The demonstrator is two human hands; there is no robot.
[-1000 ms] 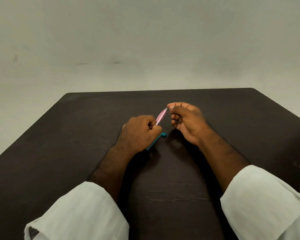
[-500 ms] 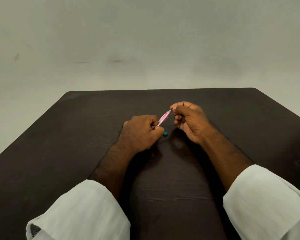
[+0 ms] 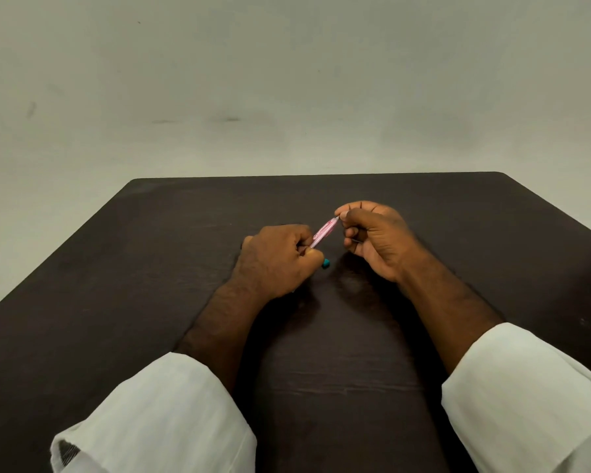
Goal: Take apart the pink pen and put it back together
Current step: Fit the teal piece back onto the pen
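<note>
The pink pen (image 3: 325,232) slants up to the right between my two hands, just above the dark table (image 3: 151,285). My left hand (image 3: 277,261) is closed around its lower part, and a teal end (image 3: 326,263) sticks out below that fist. My right hand (image 3: 372,237) pinches the pen's upper tip between thumb and forefinger. A thin dark piece shows between the right hand's lower fingers; I cannot tell what it is. Most of the pen's barrel is hidden inside the left fist.
White sleeves (image 3: 157,421) cover both forearms near the table's front. The table's far edge (image 3: 314,175) meets a plain pale wall. Nothing else lies on the table.
The teal part that stuck out below my left fist has slid up into the hand, leaving only its end showing. Both hands have shifted slightly right.
</note>
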